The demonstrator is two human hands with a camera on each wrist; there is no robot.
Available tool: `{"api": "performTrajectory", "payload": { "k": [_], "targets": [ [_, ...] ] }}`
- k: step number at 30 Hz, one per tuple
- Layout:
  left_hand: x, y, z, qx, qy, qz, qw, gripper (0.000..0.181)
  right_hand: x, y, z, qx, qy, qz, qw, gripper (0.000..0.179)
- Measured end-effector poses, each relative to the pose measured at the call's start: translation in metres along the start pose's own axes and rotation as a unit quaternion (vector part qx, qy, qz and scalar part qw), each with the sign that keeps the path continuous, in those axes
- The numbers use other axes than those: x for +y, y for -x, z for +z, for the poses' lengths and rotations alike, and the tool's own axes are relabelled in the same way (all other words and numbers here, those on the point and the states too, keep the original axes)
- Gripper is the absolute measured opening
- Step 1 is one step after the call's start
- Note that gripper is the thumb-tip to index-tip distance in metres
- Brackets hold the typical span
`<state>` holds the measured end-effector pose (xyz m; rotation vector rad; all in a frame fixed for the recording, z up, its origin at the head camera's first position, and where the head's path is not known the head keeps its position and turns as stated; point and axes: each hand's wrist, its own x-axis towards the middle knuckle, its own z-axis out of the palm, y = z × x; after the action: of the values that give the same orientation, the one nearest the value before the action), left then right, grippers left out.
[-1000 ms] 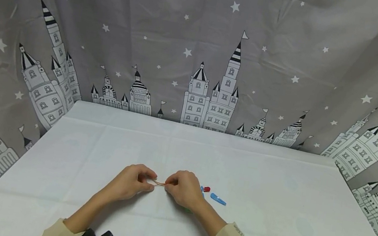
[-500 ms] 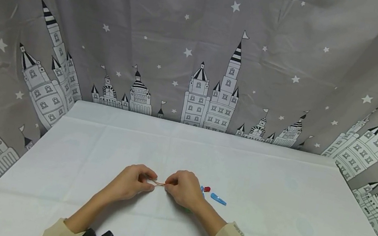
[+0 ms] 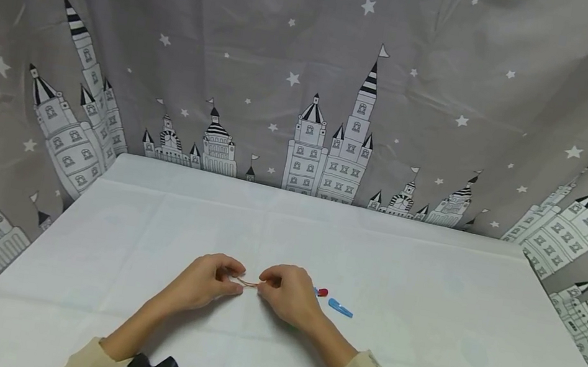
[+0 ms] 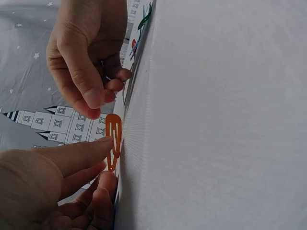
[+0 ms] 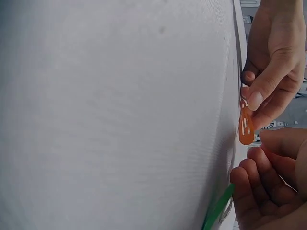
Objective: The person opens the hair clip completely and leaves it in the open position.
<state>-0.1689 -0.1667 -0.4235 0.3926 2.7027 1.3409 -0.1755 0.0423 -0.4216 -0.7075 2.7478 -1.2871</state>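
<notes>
An orange snap hair clip (image 4: 113, 118) is between the two hands, its arms slightly spread. My left hand (image 3: 200, 286) pinches it by its narrow end with thumb and fingers, as the right wrist view also shows. The clip's rounded, slotted end (image 5: 246, 139) points toward my right hand (image 3: 291, 296). That hand's thumb and forefinger are parted right at the rounded end, with nothing gripped between them. Its other fingers are loosely bent. Both hands are low over the white table.
Right of my right hand lie a blue snap clip (image 3: 340, 307) and a red clip (image 3: 323, 292), with another blue piece partly hidden. A green clip (image 5: 219, 206) lies beneath my right hand. A grey curtain (image 3: 328, 19) printed with castles hangs behind the white table (image 3: 400, 273).
My right thumb and forefinger have moved apart at the clip's end, where they pinched before. The left hand still holds the clip in nearly the same place.
</notes>
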Motion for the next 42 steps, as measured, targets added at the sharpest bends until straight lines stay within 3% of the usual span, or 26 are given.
{"api": "performTrajectory", "payload": {
  "k": [11,23,34,42],
  "targets": [
    [0.002,0.0,0.0,0.017,0.001,0.005,0.9998,0.029,-0.003,0.009,-0.014,0.028,-0.001,0.005,0.9996,0.009],
    [0.014,-0.008,0.005,0.039,-0.014,0.002,0.9991,0.028,0.016,0.02,-0.035,0.044,0.002,0.015,0.9989,0.009],
    [0.026,-0.024,0.022,0.021,-0.026,0.04,0.9986,0.029,0.026,0.025,-0.048,0.052,0.02,0.036,0.9978,0.01],
    [0.029,-0.04,0.034,-0.008,-0.048,0.064,0.9967,0.026,0.034,0.023,-0.044,0.041,0.048,0.016,0.9979,0.009]
  ]
}}
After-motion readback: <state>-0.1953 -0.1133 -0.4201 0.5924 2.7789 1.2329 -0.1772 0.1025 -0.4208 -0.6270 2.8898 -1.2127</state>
